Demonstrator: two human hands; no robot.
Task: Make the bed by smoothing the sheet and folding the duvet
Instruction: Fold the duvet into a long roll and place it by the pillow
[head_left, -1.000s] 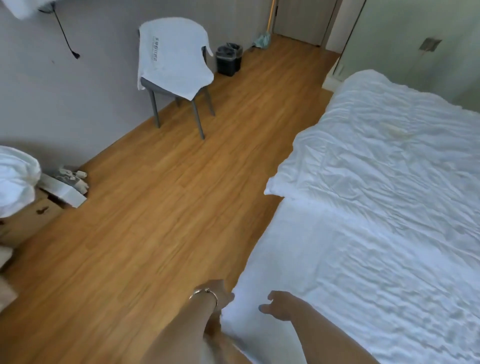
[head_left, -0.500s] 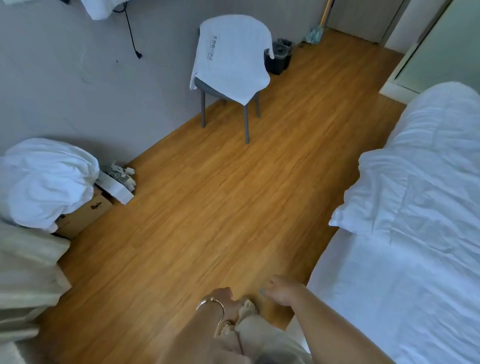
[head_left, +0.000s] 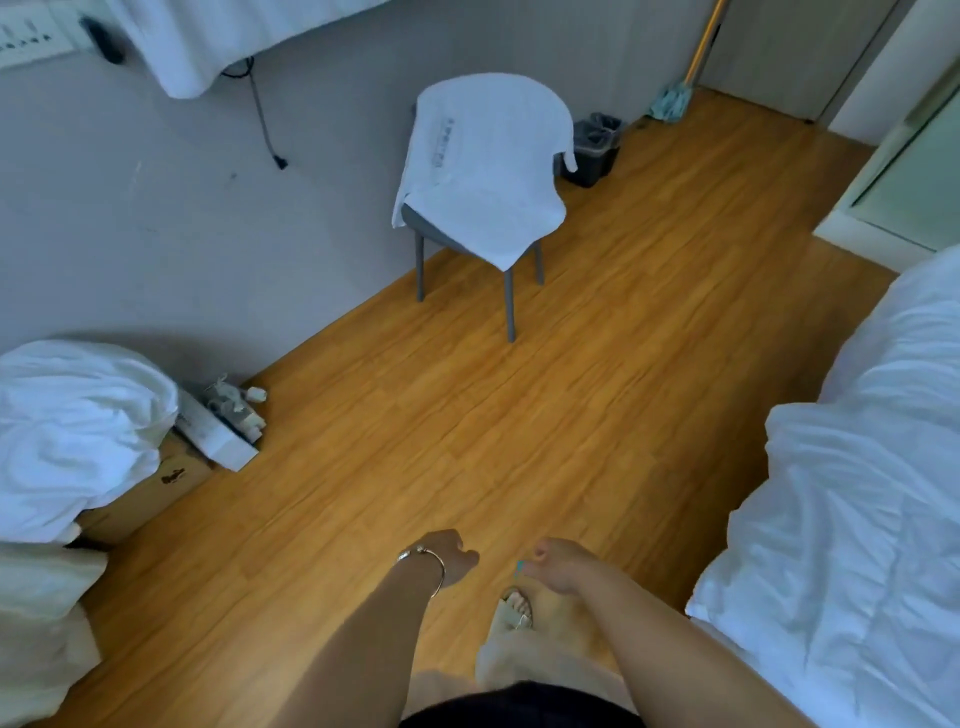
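Note:
The bed fills the right edge, with a wrinkled white sheet (head_left: 810, 613) on its near part and a rumpled white duvet (head_left: 883, 415) lying further up. Over the wooden floor at bottom centre hangs my left hand (head_left: 447, 556), a bracelet on its wrist, fingers loosely curled and empty. Beside it my right hand (head_left: 558, 564) also hangs with loosely curled fingers, holding nothing. Both hands are left of the bed and touch no bedding.
A grey chair (head_left: 467, 228) draped with a white cloth stands by the wall. A dark bin (head_left: 595, 148) and a mop (head_left: 675, 98) are in the far corner. White bedding (head_left: 67, 431) is piled on a cardboard box (head_left: 150, 488) at left. Wooden floor (head_left: 519, 415) lies between.
My view has swung left, away from the bed. Both hands have left the sheet's edge and now hang over the floor.

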